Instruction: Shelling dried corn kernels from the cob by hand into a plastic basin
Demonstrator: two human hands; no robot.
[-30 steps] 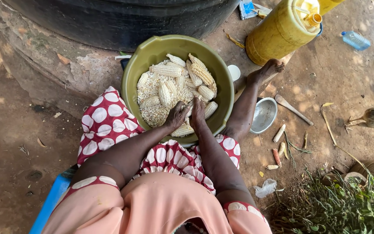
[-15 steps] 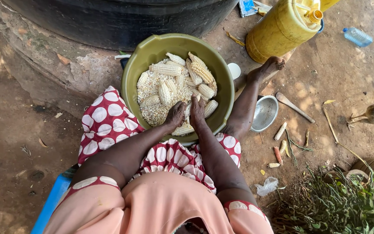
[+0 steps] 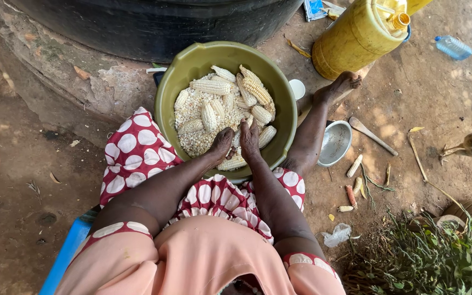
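An olive-green basin [image 3: 181,71] rests between my legs, filled with loose maize kernels and several whitish cobs [image 3: 210,86]. My left hand [image 3: 222,143] and my right hand [image 3: 249,139] are pressed together over the near side of the basin, both gripping one maize cob [image 3: 232,163] whose end shows just below them. The fingers hide most of that cob. I sit on a blue seat [image 3: 66,248] in a red skirt with white dots.
A big black tank [image 3: 154,24] stands behind the basin. A yellow jerrycan [image 3: 356,35] lies at the upper right, near my foot [image 3: 337,87]. A small metal bowl [image 3: 335,143], a wooden spoon [image 3: 371,134], stripped cobs [image 3: 354,165] and green plants [image 3: 432,262] are on the right.
The hands stay clasped on the cob over the basin; only a slight shift of the view shows.
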